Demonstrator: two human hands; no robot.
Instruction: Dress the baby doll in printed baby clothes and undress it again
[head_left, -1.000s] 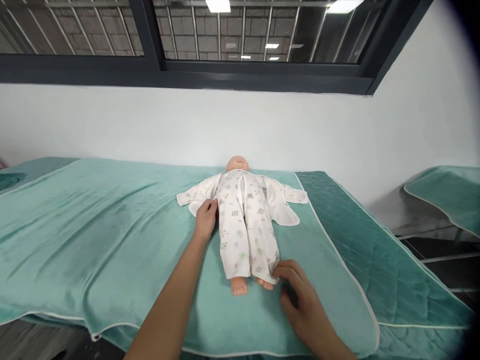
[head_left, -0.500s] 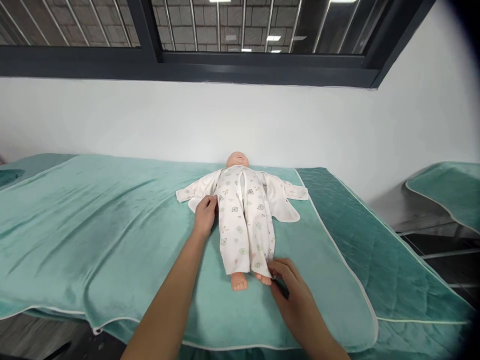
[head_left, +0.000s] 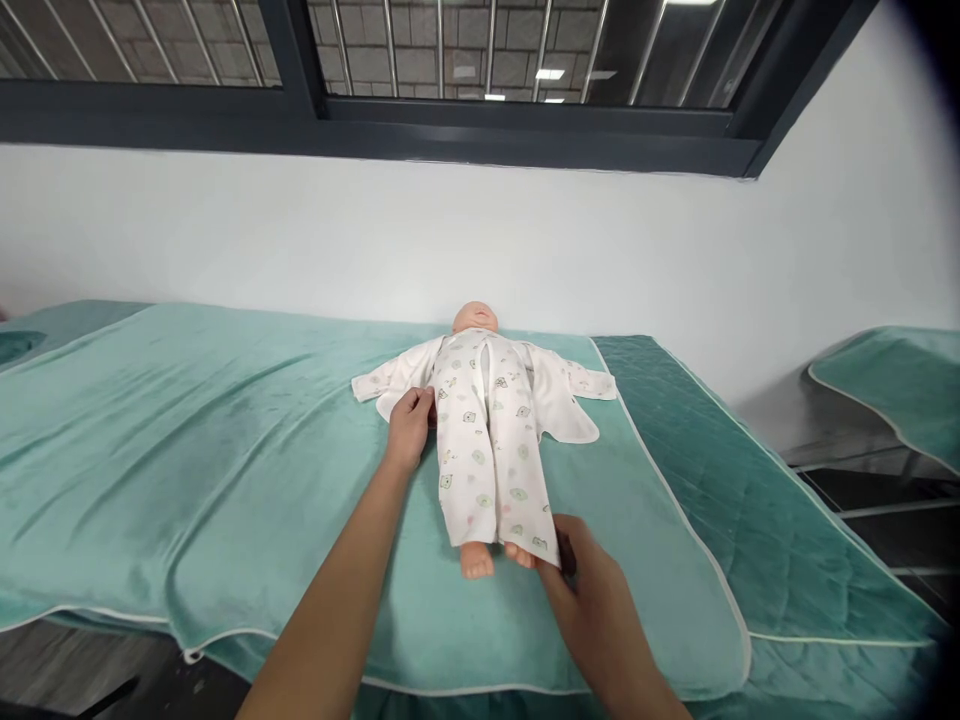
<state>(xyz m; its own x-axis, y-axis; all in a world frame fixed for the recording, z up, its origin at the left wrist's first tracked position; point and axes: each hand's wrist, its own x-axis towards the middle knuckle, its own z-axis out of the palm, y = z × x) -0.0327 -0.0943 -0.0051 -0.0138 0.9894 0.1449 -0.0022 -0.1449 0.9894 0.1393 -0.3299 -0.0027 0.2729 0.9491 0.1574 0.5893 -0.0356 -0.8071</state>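
A baby doll (head_left: pixel 475 317) lies on its back, head toward the wall, both bare feet (head_left: pixel 477 560) poking out at the near end. It wears an open white baby jacket (head_left: pixel 566 410) with sleeves spread. White baby trousers (head_left: pixel 469 450) printed with small animals cover its front and legs. My left hand (head_left: pixel 410 425) is closed at the left edge of the trousers, fingertips pinching the cloth there; the exact grip is partly hidden. My right hand (head_left: pixel 589 585) grips the outer corner of the right trouser cuff and holds it out sideways from the foot.
A light green blanket (head_left: pixel 225 440) with white piping lies under the doll. Right of it shows a darker quilted cover (head_left: pixel 720 480). Behind stand a white wall (head_left: pixel 300 240) and a barred window (head_left: pixel 480 130). Another green-covered surface (head_left: pixel 900 385) is at far right.
My right hand has taken hold of the right trouser cuff and drawn it outward and slightly down, so the cuff flares wider. My left hand stays at the same place.
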